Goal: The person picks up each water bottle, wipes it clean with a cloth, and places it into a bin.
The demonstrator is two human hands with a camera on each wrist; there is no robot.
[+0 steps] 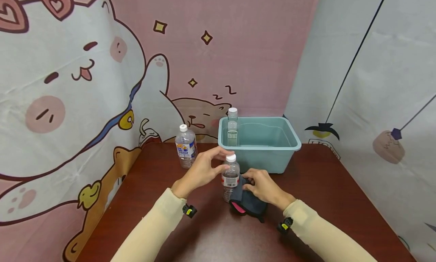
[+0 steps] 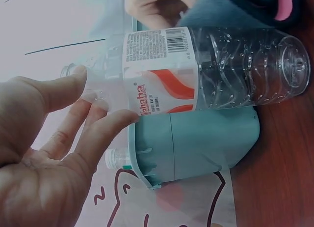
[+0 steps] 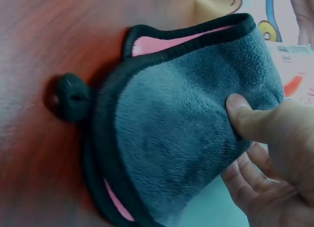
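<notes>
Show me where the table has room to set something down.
The table is bare right of the tub, beyond the right sleeve; also between the left bottle and the left sleeve; and between the sleeves, nearside of the cloth. Crowded: between left hand and right hand, with the held bottle beside the cloth.

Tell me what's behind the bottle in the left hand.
The teal bin stands behind the bottle, on the table. The left hand covers part of the bin; the bottle's label hides whatever is directly behind it.
</notes>
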